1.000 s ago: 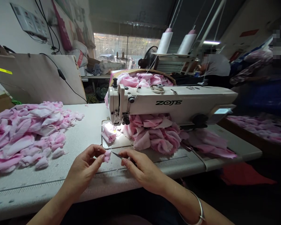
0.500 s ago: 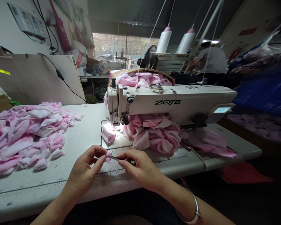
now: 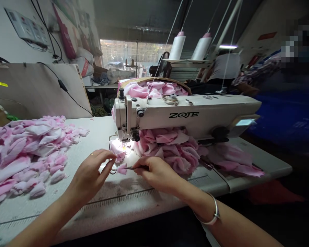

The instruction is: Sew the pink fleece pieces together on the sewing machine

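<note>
The white bench point(image 3: 74, 187) spans the lower field and carries a ZOJE sewing machine point(image 3: 186, 111) at centre. A heap of pink-and-white fabric pieces point(image 3: 25, 154) lies loose at nine o'clock. At twelve o'clock, behind the machine, a tan-rimmed container point(image 3: 136, 80) is filled with similar pink pieces. At ten o'clock, a white sack point(image 3: 80, 66) bears a red marking; its contents are hidden. The left hand point(image 3: 89, 175), at eight o'clock, has thumb and forefinger drawn close together near the needle area; whether they grip anything cannot be told. The right hand point(image 3: 157, 173), at six o'clock, pinches a slim pointed tool point(image 3: 130, 168), whose tip meets a small pink scrap point(image 3: 122, 168) at seven o'clock.
</note>
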Available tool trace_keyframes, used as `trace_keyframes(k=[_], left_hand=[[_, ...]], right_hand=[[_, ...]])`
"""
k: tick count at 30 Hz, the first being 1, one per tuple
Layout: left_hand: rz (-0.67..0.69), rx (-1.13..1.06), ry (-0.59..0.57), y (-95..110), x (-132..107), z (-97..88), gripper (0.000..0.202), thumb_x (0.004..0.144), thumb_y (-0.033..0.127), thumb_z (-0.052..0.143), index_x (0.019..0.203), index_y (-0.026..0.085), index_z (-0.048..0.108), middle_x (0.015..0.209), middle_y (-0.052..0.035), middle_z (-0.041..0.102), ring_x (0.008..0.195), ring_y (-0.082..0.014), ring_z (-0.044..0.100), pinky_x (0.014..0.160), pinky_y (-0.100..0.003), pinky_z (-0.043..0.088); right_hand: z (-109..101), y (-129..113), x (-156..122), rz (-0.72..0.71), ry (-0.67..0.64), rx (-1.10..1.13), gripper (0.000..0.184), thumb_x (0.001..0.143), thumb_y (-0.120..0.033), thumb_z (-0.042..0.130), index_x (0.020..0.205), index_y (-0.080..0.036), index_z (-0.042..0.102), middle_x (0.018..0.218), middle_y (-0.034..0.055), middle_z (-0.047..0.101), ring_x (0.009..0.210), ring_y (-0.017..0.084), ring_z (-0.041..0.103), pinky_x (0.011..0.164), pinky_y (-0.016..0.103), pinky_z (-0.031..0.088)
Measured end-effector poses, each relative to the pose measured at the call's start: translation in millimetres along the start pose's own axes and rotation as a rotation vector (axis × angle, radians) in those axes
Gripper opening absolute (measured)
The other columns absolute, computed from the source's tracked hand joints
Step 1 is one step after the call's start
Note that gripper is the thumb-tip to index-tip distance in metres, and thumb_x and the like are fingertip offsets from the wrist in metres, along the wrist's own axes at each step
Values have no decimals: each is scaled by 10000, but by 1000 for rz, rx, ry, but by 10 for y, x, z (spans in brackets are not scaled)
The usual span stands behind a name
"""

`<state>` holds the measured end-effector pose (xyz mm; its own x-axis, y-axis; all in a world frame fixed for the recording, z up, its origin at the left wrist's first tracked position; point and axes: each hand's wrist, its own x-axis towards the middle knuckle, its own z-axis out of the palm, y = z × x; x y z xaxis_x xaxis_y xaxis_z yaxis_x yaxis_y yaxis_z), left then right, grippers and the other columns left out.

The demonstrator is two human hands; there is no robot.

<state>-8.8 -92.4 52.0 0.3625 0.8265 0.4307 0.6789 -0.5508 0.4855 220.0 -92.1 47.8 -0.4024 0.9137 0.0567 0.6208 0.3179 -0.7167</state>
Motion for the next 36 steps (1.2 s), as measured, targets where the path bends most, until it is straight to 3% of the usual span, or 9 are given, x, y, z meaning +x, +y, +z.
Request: trace_keyframes(k=[3, 5, 8, 14, 19, 23, 26, 33, 36], left_hand=[[187, 322, -98, -74, 315, 93, 203, 955, 233, 391, 954, 175, 585, 971, -62, 631, 945, -205, 568, 812, -344, 455], [218, 478, -194, -145, 479, 213, 176, 928, 206, 434, 918, 154, 602, 943, -83, 633, 946, -235, 568, 830, -376, 448], [237, 543, -264, -278, 604, 380, 113, 868, 161, 505, 838, 156, 614, 859, -78, 634, 869, -242, 582, 821, -389, 439], [151, 576, -262, -477, 576, 428, 175, 914, 222, 436, 822, 180, 580, 793, -36, 607, 696, -188, 563, 607, -301, 403], [134, 569, -241, -534, 508, 435, 205, 943, 222, 360, 905, 188, 558, 870, -29, 593, 744, -168, 553, 622, -280, 394], [237, 552, -210, -554, 453, 469, 226, 952, 250, 332, 863, 187, 530, 880, -37, 572, 721, -168, 537, 615, -283, 401], [270, 515, -181, -568, 429, 478, 227, 955, 253, 321, 871, 193, 523, 888, -38, 573, 718, -169, 542, 610, -282, 411], [246, 477, -182, -591, 464, 486, 246, 970, 289, 321, 902, 187, 534, 889, -40, 576, 735, -166, 566, 592, -268, 402], [256, 478, -156, -589, 477, 488, 239, 965, 313, 354, 954, 185, 555, 880, -40, 578, 740, -171, 578, 587, -268, 403]], right_hand=[[-105, -13, 138, 25, -26, -165, 198, 839, -229, 543, 926, -242, 720, 891, 16, 724, 801, 167, 634, 702, 246, 424], [-157, -63, 218, 50, -35, -284, 195, 847, -248, 542, 928, -237, 719, 883, 30, 722, 800, 171, 630, 704, 245, 417], [-207, -148, 321, 82, -64, -419, 199, 866, -270, 525, 909, -222, 714, 878, 45, 712, 789, 166, 619, 679, 237, 401], [-208, -80, 515, 157, -101, -450, 201, 870, -284, 510, 894, -211, 696, 784, 40, 675, 657, 127, 566, 578, 226, 360], [-134, 131, 606, 119, -40, -387, 169, 840, -253, 526, 802, -219, 688, 696, 27, 651, 610, 131, 542, 536, 251, 322], [-95, 271, 588, 45, 10, -285, 183, 836, -251, 536, 718, -202, 666, 667, 49, 641, 657, 158, 572, 559, 272, 347], [-75, 334, 574, 39, 28, -261, 180, 848, -258, 536, 759, -198, 680, 682, 60, 643, 674, 168, 578, 584, 277, 370], [20, 250, 660, 76, 62, -343, 279, 880, -308, 475, 726, -187, 673, 700, 69, 654, 615, 164, 562, 537, 285, 366], [34, 163, 701, 60, 52, -392, 247, 881, -263, 460, 810, -169, 677, 816, 93, 684, 710, 188, 600, 609, 288, 419]])
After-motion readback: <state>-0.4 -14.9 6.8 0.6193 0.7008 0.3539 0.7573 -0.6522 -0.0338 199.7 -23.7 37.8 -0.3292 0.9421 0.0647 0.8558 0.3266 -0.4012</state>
